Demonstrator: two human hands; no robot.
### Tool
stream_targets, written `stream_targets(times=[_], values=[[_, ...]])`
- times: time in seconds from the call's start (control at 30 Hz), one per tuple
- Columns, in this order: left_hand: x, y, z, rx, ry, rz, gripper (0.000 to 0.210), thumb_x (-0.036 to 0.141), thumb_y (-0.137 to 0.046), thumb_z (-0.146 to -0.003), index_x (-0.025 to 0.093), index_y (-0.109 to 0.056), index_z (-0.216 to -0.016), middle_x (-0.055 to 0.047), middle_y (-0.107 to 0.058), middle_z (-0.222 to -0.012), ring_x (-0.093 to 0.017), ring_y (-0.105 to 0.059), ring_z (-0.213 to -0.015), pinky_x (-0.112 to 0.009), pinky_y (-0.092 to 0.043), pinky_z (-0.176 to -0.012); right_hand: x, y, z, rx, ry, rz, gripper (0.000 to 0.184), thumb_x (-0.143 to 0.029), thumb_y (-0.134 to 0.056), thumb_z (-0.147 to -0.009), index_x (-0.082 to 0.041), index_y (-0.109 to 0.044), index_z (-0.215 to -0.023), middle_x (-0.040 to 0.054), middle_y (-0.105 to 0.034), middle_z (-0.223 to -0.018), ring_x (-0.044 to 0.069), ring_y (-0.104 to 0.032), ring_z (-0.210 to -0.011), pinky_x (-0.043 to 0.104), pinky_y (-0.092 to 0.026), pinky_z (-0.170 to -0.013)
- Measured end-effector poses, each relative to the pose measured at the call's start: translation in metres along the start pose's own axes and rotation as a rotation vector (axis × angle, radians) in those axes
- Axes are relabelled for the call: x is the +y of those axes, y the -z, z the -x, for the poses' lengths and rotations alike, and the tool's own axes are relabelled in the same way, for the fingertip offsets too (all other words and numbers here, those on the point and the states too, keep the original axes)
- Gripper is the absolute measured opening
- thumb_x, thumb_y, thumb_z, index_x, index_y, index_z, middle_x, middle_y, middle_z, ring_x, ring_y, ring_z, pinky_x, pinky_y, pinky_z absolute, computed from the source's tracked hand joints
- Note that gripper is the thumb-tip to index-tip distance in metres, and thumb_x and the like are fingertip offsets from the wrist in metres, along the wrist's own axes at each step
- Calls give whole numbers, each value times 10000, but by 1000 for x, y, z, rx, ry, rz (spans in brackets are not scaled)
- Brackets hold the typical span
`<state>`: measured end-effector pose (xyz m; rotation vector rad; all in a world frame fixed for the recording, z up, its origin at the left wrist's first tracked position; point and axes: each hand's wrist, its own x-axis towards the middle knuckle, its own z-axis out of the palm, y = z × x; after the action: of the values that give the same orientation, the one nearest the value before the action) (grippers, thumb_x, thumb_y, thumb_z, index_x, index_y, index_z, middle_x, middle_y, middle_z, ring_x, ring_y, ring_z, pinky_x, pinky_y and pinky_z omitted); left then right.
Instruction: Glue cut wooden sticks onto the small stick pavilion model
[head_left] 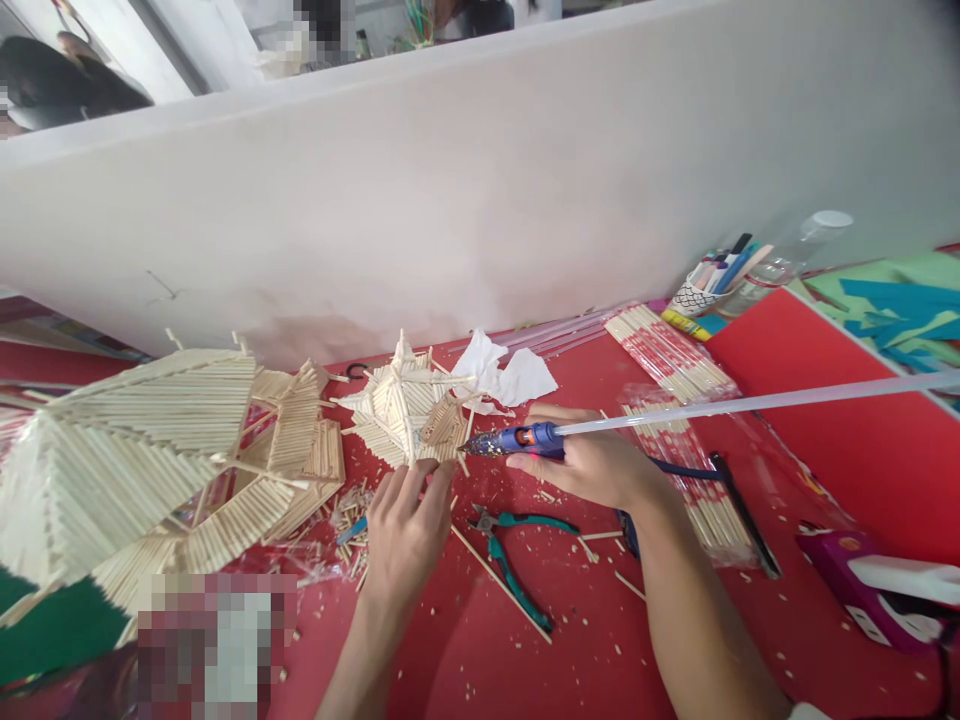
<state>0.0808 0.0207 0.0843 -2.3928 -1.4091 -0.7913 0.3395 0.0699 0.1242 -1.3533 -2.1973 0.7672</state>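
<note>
a: where's the small stick model [397, 408]?
b: mid-table, right of the large stick model [150, 430], on the red tabletop [592, 650]. the left hand [409, 515] is at its near edge, fingers bent and bunched side by side. whether they pinch a stick, i cannot tell; the fingertips are partly lost against the wood.
a: and the right hand [592, 462]?
b: wrapped around the blue glue gun [517, 438], thumb along its near side. the nozzle points left at the model's right near edge. i cannot tell if it touches.
a: what worries you?
b: burns, first. the nozzle sits just beside the left fingertips, so a small slip, or glue running along the sticks, could reach skin.
a: and the long glue stick [750, 403]?
b: it juts far out to the right from the gun's back. a knock there could lever the nozzle sideways and smear glue or nudge the model askew.
a: anything nearer?
b: the pliers [491, 525] lie with handles splayed, right of the left hand, by a loose stick [501, 582]. a dropping wrist could catch either and jolt the work.
</note>
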Motion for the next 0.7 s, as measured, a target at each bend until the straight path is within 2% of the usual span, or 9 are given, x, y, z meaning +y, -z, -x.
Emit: stream_targets(times=[0.23, 0.47, 0.7], values=[[-1, -1, 5, 22, -11, -1, 291, 21, -572, -922, 186, -666, -1142, -58, -718, -927, -178, -632, -766, -311, -452, -756, 1, -3, -1, 44, 32, 11, 317, -526, -624, -966, -218, -691, -928, 55, -693, -863, 216, -659, -765, 312, -504, -716], [1, -1, 4, 2, 14, -9, 291, 13, -570, -916, 200, -671, -1115, -49, -713, -912, -181, -638, -772, -316, -455, -760, 5, 0, 2, -32, 2, -4, 365, -572, -595, -968, -228, -715, -963, 52, -703, -935, 225, -677, -853, 313, -506, -780], [4, 1, -2, 2, 18, -5, 252, 21, -554, -930, 188, -645, -1096, -51, -716, -915, -189, -646, -792, -317, -460, -751, 4, -2, -1, -12, 16, -24, 374, -573, -586, -971, -220, -686, -902, 50, -689, -897, 216, -655, -836, 305, -487, -759]])
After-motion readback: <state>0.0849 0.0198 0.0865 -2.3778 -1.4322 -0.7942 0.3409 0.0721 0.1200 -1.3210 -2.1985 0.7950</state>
